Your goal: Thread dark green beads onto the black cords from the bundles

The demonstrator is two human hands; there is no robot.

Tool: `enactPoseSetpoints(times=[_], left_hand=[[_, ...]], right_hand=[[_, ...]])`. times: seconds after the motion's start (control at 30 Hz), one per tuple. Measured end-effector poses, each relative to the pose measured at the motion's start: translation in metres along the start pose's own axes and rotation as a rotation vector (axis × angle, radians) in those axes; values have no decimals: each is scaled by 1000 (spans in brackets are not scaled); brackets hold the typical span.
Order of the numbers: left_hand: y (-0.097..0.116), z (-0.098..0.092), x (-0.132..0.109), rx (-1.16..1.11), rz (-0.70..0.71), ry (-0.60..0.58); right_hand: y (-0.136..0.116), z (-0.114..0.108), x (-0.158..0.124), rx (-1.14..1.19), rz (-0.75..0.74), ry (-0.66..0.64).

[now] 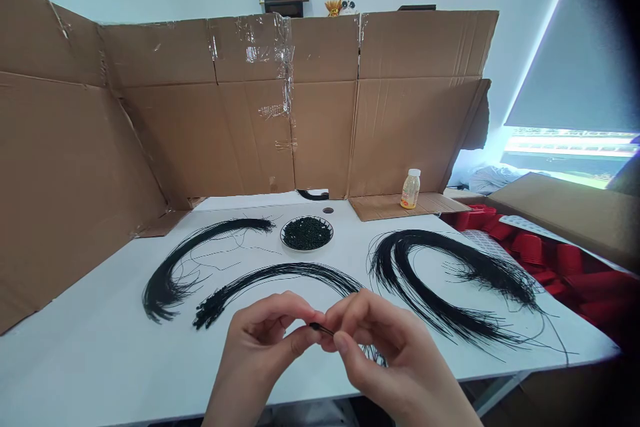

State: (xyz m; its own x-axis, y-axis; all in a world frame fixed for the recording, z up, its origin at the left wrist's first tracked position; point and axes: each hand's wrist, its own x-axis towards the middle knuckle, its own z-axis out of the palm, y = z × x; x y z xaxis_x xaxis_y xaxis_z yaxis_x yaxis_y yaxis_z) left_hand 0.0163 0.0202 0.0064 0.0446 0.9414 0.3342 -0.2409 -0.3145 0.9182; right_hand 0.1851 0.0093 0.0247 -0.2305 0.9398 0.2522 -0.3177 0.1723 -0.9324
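Note:
Close to the table's front edge, my left hand (270, 350) is closed in a pinch on a small black piece (315, 326). My right hand (383, 353) meets it fingertip to fingertip, pinching a thin black strand (327, 331) that runs from that piece. Just beyond both hands curves a bundle of black strands (290, 271) with thick dark tips gathered at its left end; my right hand hides part of it. A round dish (307, 233) full of small dark pieces stands farther back.
On the white table (100, 347) lie another strand bundle (175, 260) at left and a large looped one (410, 273) at right. Cardboard walls (225, 140) enclose the back and left. A white-capped bottle (411, 190) stands back right, beside a box of red items (530, 250).

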Motion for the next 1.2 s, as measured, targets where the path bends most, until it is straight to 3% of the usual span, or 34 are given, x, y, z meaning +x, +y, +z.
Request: enactPoseSetpoints(times=[0.2,0.37,0.6,1.03,1.2], left_hand=[[0,4,-1,-64,-10,88],[0,3,0,-56,-1,18],[4,9,-1,-77,-51,113],[4,7,-1,-65,-41,96],[1,1,1,-28,-10,13]], right_hand=[[1,2,1,9,-6,13],[3,1,1,-1,-12,10],[1,2,1,9,-5,11],[0,3,0,-11,-1,25],[0,2,0,-79,-55,22]])
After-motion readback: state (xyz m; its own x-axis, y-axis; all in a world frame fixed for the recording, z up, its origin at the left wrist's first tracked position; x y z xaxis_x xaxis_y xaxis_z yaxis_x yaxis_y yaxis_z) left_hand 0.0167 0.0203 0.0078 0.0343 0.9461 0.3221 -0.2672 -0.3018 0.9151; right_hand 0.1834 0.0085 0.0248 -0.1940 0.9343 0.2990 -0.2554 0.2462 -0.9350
